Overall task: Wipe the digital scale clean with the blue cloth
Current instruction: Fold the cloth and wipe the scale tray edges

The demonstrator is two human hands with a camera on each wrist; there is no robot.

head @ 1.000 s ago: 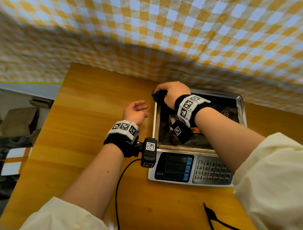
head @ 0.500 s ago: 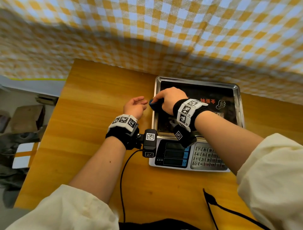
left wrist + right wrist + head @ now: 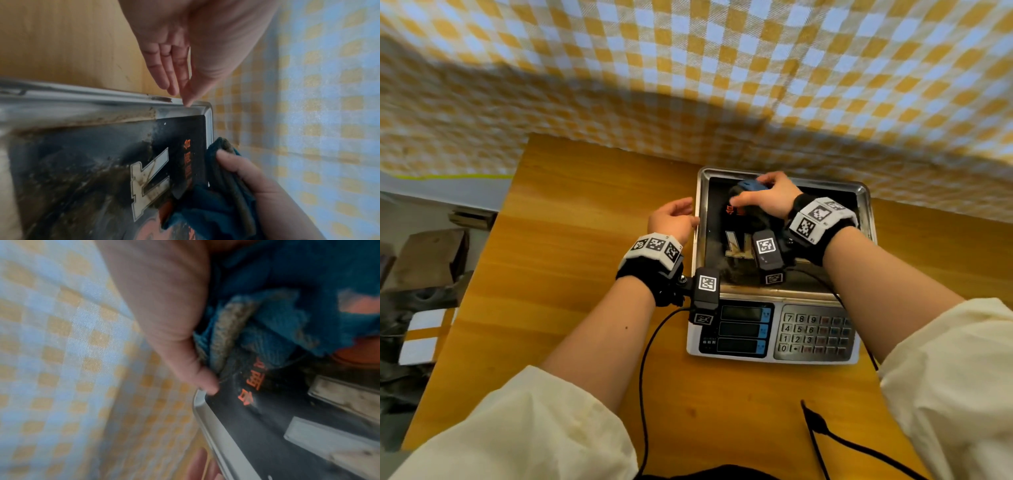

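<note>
I take the scale (image 3: 774,329) as my landmark; it sits on the table (image 3: 571,246) with its keypad toward me and its steel tray (image 3: 864,202) toward the checked curtain (image 3: 688,68). My right hand (image 3: 763,198) is over the tray's far left part, fingers curled round the bunched cloth (image 3: 751,185) and pressing it onto the black mat, so the wad gives a firm pad for rubbing. The cloth's folds already carry brown grime in the right wrist view. My left hand (image 3: 671,219) is just beside the tray's left edge, fingers straight and relaxed, holding nothing; one fingertip (image 3: 188,102) touches the rim, I judge to steady the scale against the rubbing. Brown smears remain on the tray's near left part, so I reckon much wiping is left.
</note>
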